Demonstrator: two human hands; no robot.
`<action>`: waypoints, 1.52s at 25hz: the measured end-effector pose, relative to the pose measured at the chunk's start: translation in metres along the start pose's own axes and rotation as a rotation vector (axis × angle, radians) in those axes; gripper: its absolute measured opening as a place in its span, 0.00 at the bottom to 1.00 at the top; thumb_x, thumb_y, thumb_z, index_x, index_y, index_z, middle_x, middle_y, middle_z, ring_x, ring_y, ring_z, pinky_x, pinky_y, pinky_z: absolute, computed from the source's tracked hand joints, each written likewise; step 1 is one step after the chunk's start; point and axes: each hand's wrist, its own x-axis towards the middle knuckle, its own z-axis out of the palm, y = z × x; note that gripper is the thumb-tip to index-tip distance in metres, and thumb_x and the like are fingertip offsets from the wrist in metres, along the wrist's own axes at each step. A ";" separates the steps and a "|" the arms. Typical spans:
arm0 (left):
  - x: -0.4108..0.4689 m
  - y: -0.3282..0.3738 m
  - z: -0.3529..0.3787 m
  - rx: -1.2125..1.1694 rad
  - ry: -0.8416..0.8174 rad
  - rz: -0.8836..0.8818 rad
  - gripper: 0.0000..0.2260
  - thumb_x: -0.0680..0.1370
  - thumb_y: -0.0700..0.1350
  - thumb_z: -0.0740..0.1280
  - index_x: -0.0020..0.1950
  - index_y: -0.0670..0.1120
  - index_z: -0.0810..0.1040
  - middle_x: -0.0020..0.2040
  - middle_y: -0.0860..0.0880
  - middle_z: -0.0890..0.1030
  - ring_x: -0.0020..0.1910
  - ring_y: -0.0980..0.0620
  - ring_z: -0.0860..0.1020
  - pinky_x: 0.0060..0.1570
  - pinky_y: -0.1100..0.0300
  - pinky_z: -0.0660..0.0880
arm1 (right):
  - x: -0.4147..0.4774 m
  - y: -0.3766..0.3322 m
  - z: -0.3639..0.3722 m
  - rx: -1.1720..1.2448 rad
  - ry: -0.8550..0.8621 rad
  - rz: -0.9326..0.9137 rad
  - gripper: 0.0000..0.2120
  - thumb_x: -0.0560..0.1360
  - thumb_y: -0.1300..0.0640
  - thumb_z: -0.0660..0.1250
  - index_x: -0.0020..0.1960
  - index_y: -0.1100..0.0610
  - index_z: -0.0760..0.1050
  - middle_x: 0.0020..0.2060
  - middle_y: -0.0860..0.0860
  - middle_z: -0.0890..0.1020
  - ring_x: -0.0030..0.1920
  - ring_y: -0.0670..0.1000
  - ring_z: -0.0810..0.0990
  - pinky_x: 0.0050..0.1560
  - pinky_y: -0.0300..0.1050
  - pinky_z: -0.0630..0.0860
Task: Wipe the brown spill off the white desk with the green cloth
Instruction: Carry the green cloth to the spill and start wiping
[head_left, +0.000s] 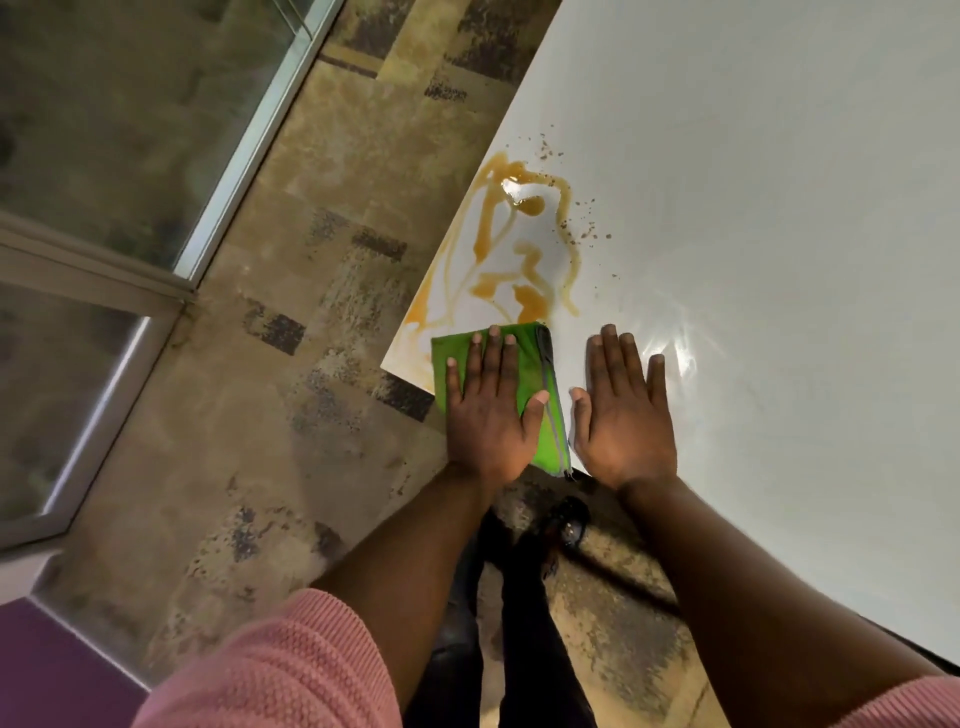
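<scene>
At the centre of the frame, the green cloth (530, 364) is pressed flat on the white desk (753, 208) by the left hand (491, 410), fingers spread, not gripping. The right hand (623, 410) lies open beside it. The brown spill (519, 249) is spread just above the cloth.

Cloth (524, 364) on desk (753, 208), before spill (519, 249)

Glossy smooth desk (753, 208), fuzzy fabric cloth (530, 358)
</scene>
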 end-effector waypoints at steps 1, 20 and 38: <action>-0.004 0.009 0.003 -0.006 -0.001 -0.056 0.34 0.84 0.63 0.48 0.83 0.43 0.54 0.84 0.43 0.54 0.84 0.44 0.50 0.81 0.38 0.48 | 0.001 0.000 0.002 -0.001 0.009 -0.005 0.31 0.86 0.47 0.48 0.85 0.60 0.51 0.85 0.56 0.52 0.85 0.56 0.49 0.83 0.62 0.44; 0.015 0.047 -0.015 -0.842 0.327 -0.901 0.31 0.85 0.45 0.61 0.81 0.32 0.51 0.83 0.35 0.44 0.83 0.38 0.43 0.82 0.48 0.45 | 0.003 0.001 0.013 -0.018 0.062 -0.011 0.32 0.85 0.44 0.47 0.84 0.59 0.51 0.84 0.57 0.54 0.85 0.56 0.49 0.83 0.64 0.45; 0.038 -0.038 -0.011 -0.521 0.236 -0.776 0.30 0.86 0.50 0.56 0.82 0.35 0.51 0.84 0.37 0.46 0.83 0.34 0.44 0.81 0.43 0.46 | 0.001 -0.003 0.011 -0.042 0.032 0.010 0.32 0.84 0.44 0.45 0.85 0.58 0.51 0.85 0.56 0.53 0.85 0.54 0.46 0.83 0.59 0.41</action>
